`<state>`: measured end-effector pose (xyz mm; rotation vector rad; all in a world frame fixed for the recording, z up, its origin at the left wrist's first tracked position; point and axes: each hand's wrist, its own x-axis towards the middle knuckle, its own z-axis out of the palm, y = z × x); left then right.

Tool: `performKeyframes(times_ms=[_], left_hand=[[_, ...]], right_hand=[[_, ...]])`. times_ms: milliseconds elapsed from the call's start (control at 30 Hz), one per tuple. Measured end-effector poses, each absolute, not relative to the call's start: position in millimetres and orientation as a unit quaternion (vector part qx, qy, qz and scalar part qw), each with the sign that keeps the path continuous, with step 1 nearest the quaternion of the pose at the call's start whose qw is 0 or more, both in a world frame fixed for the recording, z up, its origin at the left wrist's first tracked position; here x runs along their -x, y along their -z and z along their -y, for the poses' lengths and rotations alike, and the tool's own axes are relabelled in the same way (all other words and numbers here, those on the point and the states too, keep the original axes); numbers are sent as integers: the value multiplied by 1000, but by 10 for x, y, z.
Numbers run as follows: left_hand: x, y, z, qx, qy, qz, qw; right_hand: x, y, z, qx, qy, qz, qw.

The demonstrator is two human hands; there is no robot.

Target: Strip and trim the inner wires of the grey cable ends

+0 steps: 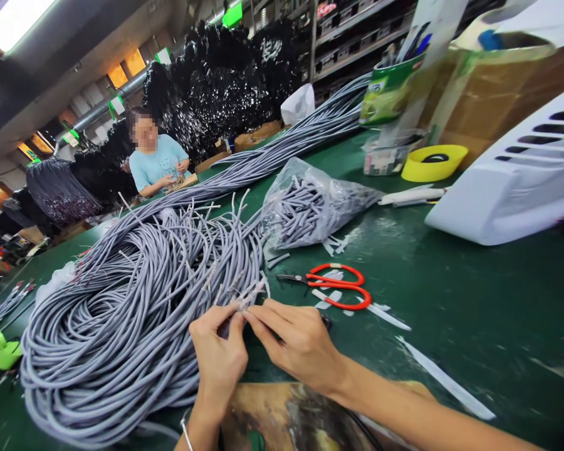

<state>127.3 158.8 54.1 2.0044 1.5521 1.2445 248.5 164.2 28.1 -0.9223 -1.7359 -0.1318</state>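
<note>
My left hand (219, 347) and my right hand (301, 341) meet at the lower middle of the head view, thumbs and fingers pinched together. Between them is the stripped end of a grey cable (242, 303), its fine wires partly hidden by the fingers. A large coiled bundle of grey cables (108, 326) lies to the left, with many stripped ends pointing toward my hands. Just beyond my right hand rest red-handled scissors (341, 285), apart from it, amid pale scraps.
A clear bag of short grey cable pieces (305, 210) sits behind the scissors. To the right stand a white slotted plastic housing (493, 194), a yellow tape roll (435, 163) and a green can (390, 91). A co-worker (157, 156) sits across the green table (489, 300).
</note>
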Motion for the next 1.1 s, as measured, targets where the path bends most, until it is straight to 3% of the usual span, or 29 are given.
performKeyframes(times_ms=[67, 267, 433, 633, 767, 900, 1033, 1100], left_hand=[[-1265, -535, -1593, -706, -441, -532, 156], [-1224, -499, -1657, -651, -499, -529, 216], [-1214, -514, -1652, -613, -505, -535, 289], [-1237, -551, -1634, -626, -506, -524, 278], [-1263, -550, -1624, -685, -469, -515, 212], [-1292, -521, -1616, -708, -453, -522, 143], [-1296, -500, -1615, -694, -454, -540, 144], [-1296, -496, -1614, -693, -457, -539, 143]], right_hand=[[-2485, -295, -1646, 384, 63, 734, 557], [-2507, -361, -1718, 412, -120, 732, 529], [-2562, -375, -1736, 427, -116, 726, 527], [-2565, -361, -1750, 422, -145, 724, 526], [-2551, -357, -1756, 438, -204, 702, 524], [-2507, -330, -1693, 434, -140, 705, 543], [-2469, -295, -1658, 394, 0, 732, 556], [-2471, -302, -1674, 389, 13, 739, 550]])
